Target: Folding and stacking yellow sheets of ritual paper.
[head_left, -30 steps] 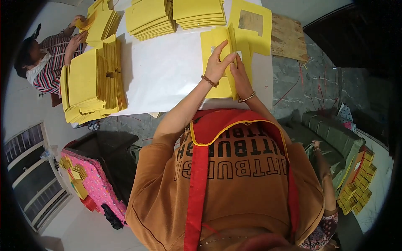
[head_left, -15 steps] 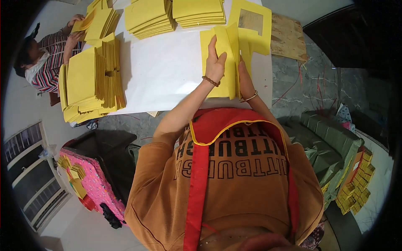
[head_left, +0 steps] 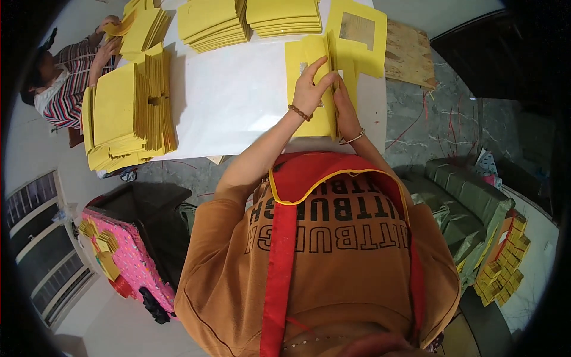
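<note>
A folded yellow paper sheet [head_left: 318, 50] lies in front of me at the right part of the white table, with a leaf standing up along its middle. My left hand [head_left: 309, 92] rests over its left side, thumb and forefinger spread apart, the thumb reaching the raised edge. On the other side of that edge, my right hand [head_left: 347, 113] lies alongside the leaf with its fingers stretched out. The fingertips of both hands nearly meet there. More yellow paper [head_left: 354, 56] lies under and beyond the right hand.
Yellow stacks stand on the white table [head_left: 226, 95]: one at the left [head_left: 113, 101], two at the far edge [head_left: 214, 21]. A yellow sheet with a grey window [head_left: 373, 47] lies far right, near a wooden board [head_left: 410, 53]. A co-worker [head_left: 71, 89] handles yellow paper far left.
My left hand has turned from lying upright against the raised leaf to reaching over it with the thumb. My right hand has shifted slightly left, closer to the left hand.
</note>
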`<state>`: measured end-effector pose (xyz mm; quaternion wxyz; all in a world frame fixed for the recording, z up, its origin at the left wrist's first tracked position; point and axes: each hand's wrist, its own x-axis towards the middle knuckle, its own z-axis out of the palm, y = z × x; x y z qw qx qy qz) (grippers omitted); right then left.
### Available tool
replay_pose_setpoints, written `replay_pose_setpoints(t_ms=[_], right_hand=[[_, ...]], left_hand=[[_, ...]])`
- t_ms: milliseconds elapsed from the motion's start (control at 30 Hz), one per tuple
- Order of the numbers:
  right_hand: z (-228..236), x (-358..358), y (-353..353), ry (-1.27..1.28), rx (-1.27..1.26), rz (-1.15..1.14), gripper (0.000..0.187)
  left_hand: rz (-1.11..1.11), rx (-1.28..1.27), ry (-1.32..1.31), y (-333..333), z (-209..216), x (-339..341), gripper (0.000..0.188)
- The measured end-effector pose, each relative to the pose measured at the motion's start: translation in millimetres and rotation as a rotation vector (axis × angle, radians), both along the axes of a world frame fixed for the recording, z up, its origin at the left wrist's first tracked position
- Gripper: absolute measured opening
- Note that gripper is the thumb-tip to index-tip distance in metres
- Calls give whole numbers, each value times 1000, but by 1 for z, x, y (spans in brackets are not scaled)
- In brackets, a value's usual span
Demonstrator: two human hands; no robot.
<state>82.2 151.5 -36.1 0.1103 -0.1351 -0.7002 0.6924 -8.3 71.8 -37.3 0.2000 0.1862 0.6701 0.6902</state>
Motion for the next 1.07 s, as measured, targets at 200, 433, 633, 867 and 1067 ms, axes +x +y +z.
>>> replay_pose_setpoints(t_ms=[200, 433, 633, 867, 1067], right_hand=[[-4, 1, 2, 0, -65, -13, 55], [4, 1, 3, 26, -69, 18, 54], [-4, 0, -1, 22, -47, -14, 54], [11, 2, -2, -34, 36, -13, 54], [12, 2, -1, -24, -95, -18, 56]], left_hand=[[-21, 11, 8, -2, 0, -1, 53], [117, 195, -202, 1, 10, 6, 43], [-16, 14, -135, -4, 4, -1, 42], [-4, -60, 21, -1, 3, 1, 49], [-32, 86, -100, -1, -6, -3, 54]])
